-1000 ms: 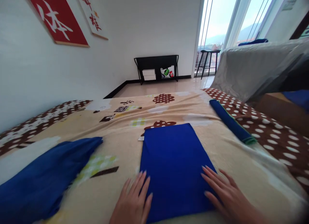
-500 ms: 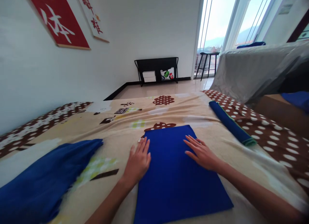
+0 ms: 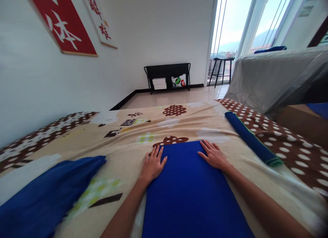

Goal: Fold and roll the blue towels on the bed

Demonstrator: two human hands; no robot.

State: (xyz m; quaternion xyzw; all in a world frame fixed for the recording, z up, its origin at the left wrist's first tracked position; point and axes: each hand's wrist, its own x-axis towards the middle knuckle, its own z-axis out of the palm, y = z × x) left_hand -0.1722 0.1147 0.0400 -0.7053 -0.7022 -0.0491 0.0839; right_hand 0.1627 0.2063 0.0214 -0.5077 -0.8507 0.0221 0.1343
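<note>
A flat blue cloth (image 3: 189, 197) lies in front of me on the patterned blanket (image 3: 123, 163), its near end cut off by the bottom of the view. My left hand (image 3: 153, 164) rests on its far left corner, fingers stretched forward. On the far right corner lies my right hand (image 3: 212, 154), palm down with the fingers spread. Neither hand is closed on the fabric. Further left is another blue cloth (image 3: 56, 186), loosely laid. A narrow, folded blue cloth (image 3: 251, 137) with a green edge lies to the right.
Brown polka-dot borders (image 3: 276, 135) run along the blanket's sides. Beyond it stand a low black rack (image 3: 167, 71) and a black stool (image 3: 223, 60). At right are a plastic-covered piece of furniture (image 3: 271, 74) and a cardboard box (image 3: 294, 120).
Both hands have slid forward to the cloth's far corners, the left also a little to the right. The view has shifted slightly, and the cloth's near edge has left the frame.
</note>
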